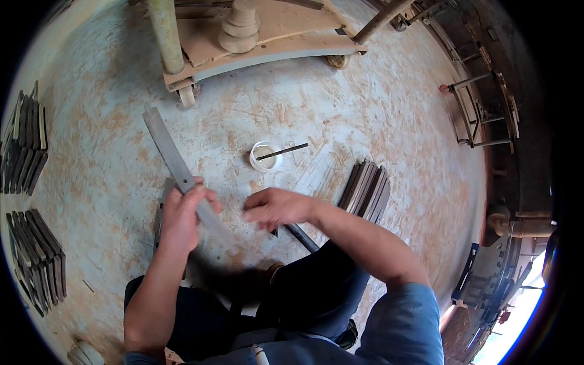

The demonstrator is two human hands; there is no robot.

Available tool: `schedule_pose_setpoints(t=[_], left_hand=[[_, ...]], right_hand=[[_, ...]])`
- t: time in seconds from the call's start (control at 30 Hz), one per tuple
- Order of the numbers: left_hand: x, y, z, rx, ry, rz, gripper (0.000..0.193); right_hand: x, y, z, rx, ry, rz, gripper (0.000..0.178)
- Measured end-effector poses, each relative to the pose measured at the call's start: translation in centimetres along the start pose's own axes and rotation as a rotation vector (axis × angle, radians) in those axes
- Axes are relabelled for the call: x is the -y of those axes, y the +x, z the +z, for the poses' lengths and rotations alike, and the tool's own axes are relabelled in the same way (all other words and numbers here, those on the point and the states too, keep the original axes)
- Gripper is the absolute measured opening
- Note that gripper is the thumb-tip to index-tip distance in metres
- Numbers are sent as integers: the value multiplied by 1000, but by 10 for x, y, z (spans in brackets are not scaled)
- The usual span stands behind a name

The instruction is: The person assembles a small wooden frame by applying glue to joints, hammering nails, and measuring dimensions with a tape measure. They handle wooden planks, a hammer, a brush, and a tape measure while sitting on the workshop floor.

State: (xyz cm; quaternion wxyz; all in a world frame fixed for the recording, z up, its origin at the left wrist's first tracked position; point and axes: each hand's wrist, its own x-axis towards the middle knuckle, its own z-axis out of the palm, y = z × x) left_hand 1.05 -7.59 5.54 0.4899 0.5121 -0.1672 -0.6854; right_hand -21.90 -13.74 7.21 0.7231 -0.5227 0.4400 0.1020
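Observation:
My left hand (182, 213) is wrapped round a long grey wooden strip (167, 146). The strip tilts from upper left to lower right, with a small dark hole near its middle; its lower end is blurred. To the right of it, my right hand (277, 208) hovers with curled fingers, slightly smeared by motion; whatever they hold, if anything, is hidden. Below that hand lies a dark rod, perhaps a tool handle (301, 237). Beyond both hands, a clear plastic cup (264, 166) of pale liquid or paste stands on the floor, a dark stick (286, 151) leaning in it.
A bundle of dark wooden strips (367, 188) lies right of my hands. Two more stacks, an upper (25, 146) and a lower (38, 258), lie at far left. Ahead stands a wheeled wooden platform (286, 36) bearing round wooden pieces (239, 27). Metal frames (486, 112) stand at right.

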Motion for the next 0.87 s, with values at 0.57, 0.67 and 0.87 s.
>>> schedule_pose_setpoints(t=[0.57,0.67,0.87], left_hand=[[-18,-35,-10,-16,129,-326,52],[-15,-35,-15,45,180,-331,47],[8,-26,-25,43,397,-237,44]], right_hand=[[-140,94,-111,-722,1036,-97,28],[-126,90,-107,-849,869,-139,28],[-109,60,-109,-882,480,-260,34]])
